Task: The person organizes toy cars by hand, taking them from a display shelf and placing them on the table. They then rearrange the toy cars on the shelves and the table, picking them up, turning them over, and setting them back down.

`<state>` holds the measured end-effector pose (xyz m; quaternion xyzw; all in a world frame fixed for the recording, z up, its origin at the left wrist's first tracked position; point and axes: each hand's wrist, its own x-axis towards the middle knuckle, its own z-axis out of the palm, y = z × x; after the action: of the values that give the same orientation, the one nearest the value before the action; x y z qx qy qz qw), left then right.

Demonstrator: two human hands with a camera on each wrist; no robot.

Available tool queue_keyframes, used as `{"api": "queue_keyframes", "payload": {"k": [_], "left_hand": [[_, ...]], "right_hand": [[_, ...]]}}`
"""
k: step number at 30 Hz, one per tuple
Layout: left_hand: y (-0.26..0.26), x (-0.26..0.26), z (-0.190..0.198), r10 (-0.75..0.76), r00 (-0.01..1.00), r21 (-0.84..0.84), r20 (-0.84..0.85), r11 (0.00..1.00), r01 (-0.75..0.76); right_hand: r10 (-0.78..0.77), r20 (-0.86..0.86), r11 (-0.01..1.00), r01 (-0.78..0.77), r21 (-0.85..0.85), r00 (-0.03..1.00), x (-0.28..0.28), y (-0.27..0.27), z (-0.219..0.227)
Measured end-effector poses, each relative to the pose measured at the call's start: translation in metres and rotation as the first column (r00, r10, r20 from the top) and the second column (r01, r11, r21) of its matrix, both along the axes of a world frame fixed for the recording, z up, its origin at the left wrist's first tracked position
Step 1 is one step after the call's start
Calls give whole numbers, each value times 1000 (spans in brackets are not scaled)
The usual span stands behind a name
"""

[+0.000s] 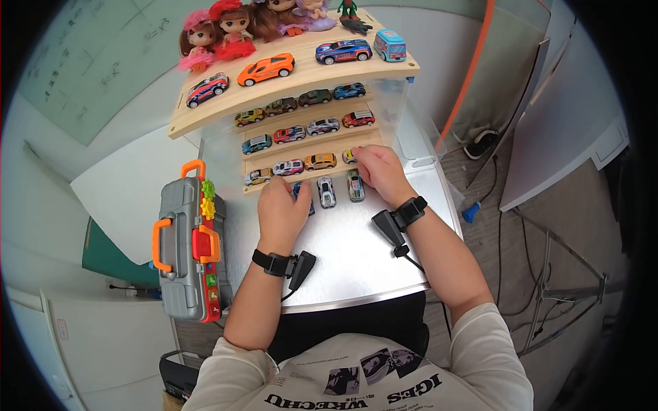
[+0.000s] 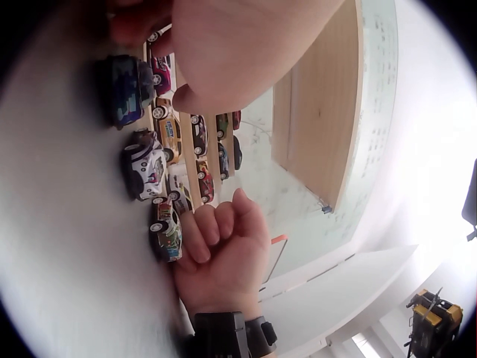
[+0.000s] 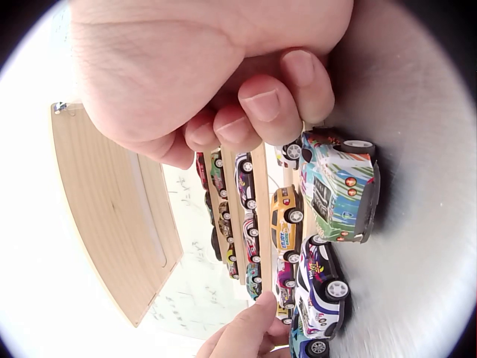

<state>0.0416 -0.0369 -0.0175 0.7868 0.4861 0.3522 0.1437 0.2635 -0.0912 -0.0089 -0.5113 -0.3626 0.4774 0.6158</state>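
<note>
In the head view my left hand point(image 1: 282, 212) is over the table at the left end of the lowest shelf row. Its fingertips reach the yellow toy car point(image 1: 258, 177), and its thumb lies apart from them, over a blue toy car point(image 1: 297, 188) partly hidden by the hand. My right hand point(image 1: 380, 175) has curled fingers and grips the small yellow-and-red toy car point(image 1: 348, 157) at the row's right end, mostly covered by the fingers. Between the hands stand a white toy car point(image 1: 327, 192) and a green patterned toy car point(image 1: 355, 185) on the table.
A stepped wooden shelf point(image 1: 301, 147) carries rows of toy cars. Its wooden top point(image 1: 301, 85) holds bigger cars, a blue toy bus point(image 1: 391, 46) and several dolls point(image 1: 235, 31). At the left stands a grey toy toolbox point(image 1: 179, 240) with orange handles on the metal table point(image 1: 343, 267).
</note>
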Motion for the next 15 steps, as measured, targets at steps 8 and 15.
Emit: {"api": "queue_keyframes", "payload": {"k": [8, 15], "left_hand": [[-1, 0, 8, 37, 989, 88, 140, 995, -49], [-6, 2, 11, -31, 959, 88, 281, 996, 7]], "right_hand": [[5, 3, 1000, -5, 28, 1000, 2, 2, -5], [10, 47, 1000, -11, 21, 999, 3, 2, -7]]}}
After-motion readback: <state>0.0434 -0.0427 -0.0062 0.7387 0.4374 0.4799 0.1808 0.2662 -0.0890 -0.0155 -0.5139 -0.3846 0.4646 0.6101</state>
